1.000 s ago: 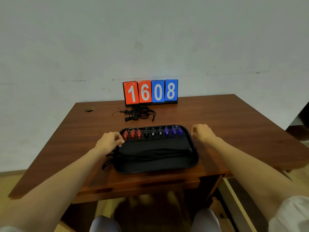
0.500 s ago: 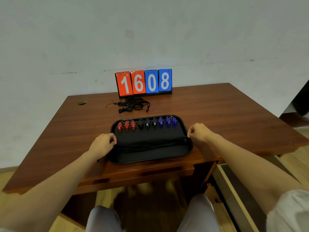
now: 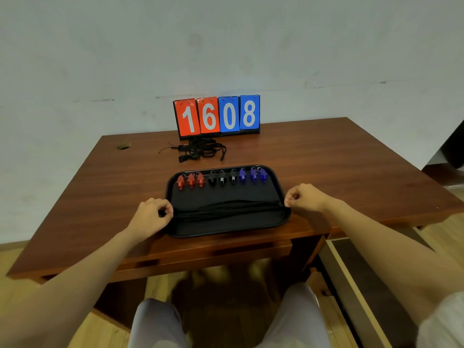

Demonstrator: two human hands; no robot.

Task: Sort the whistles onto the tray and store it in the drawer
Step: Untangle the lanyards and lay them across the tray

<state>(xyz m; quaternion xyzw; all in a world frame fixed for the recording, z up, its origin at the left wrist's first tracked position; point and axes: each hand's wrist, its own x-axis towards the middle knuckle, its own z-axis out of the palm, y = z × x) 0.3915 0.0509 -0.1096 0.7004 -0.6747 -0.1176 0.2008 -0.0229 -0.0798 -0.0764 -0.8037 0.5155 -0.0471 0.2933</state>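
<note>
A black tray (image 3: 226,227) lies on the wooden table near its front edge. Along the tray's far side stand three red whistles (image 3: 190,180), three black whistles (image 3: 222,177) and three blue whistles (image 3: 253,174) in one row. Black lanyard cords (image 3: 226,207) stretch across the tray's middle. My left hand (image 3: 150,216) is curled on the tray's left rim, at the cords' end. My right hand (image 3: 303,197) is pinched on the right rim, at the cords' other end. The tray rests flat on the table.
A flip scoreboard (image 3: 217,116) reading 1608 stands at the table's back, with a bundle of black cords (image 3: 200,151) in front of it. A small dark spot (image 3: 123,146) marks the far left of the table (image 3: 339,159). An open drawer (image 3: 364,285) juts out at lower right.
Both hands have slid toward me along the tray's side rims, from beside the whistle row to the middle. The loose cords at the left now lie across the tray.
</note>
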